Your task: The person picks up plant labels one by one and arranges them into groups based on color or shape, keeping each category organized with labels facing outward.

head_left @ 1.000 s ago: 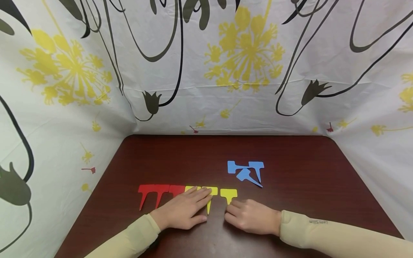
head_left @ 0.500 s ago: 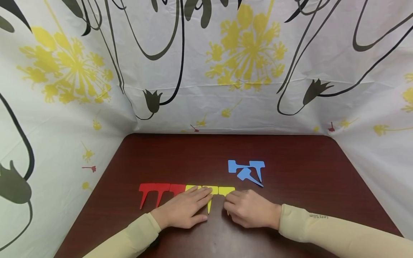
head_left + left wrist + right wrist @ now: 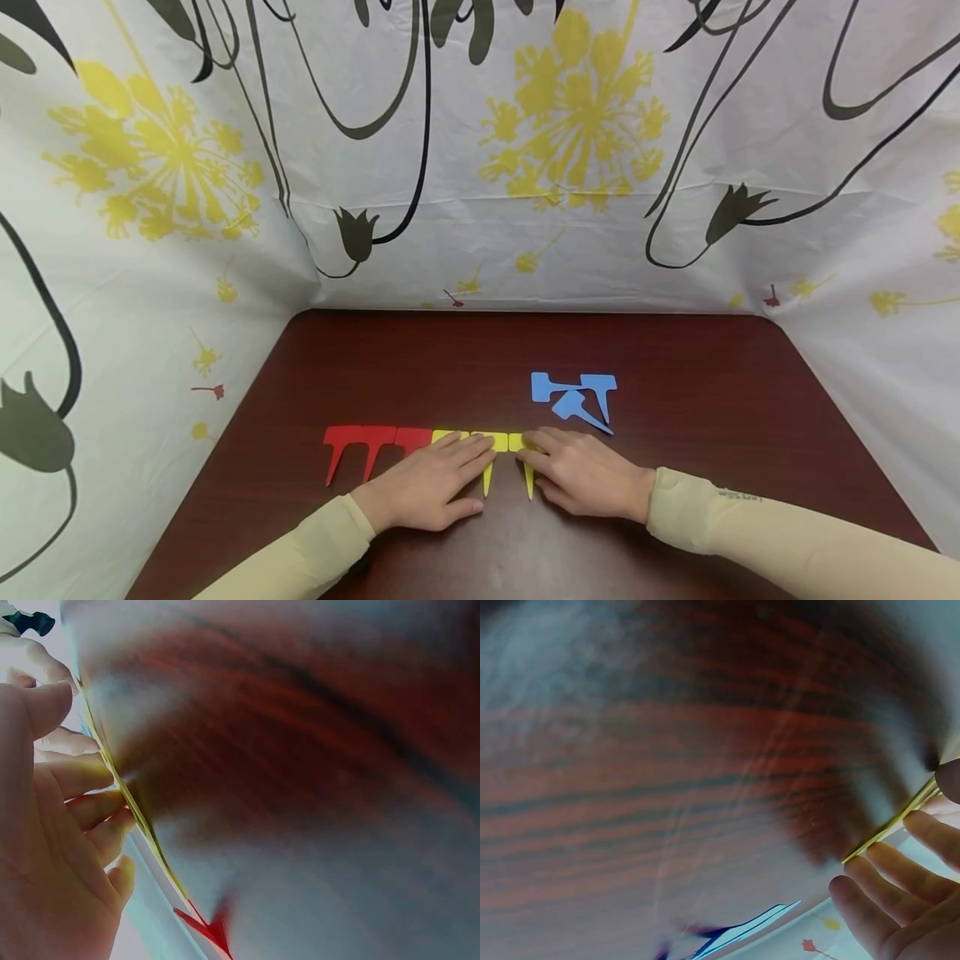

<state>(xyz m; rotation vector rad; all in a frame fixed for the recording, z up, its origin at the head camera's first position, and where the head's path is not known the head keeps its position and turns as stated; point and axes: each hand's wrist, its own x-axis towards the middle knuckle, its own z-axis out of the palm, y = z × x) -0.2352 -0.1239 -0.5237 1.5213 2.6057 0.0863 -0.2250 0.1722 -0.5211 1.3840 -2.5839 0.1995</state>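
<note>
three red tags, three yellow tags, three blue tags

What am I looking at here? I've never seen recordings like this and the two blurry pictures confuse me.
There is no machine: a person works with bare hands and wears three cameras. The wide picture comes from the head and looks down at a dark table walled by flowered cloth. The blurry pictures come from the wrists, close to the tabletop. In a row lie red tags and yellow tags; blue tags sit in a loose heap behind. The left hand lies flat on the row. The right hand presses flat fingers on the rightmost yellow tag. Neither hand grips anything.
</note>
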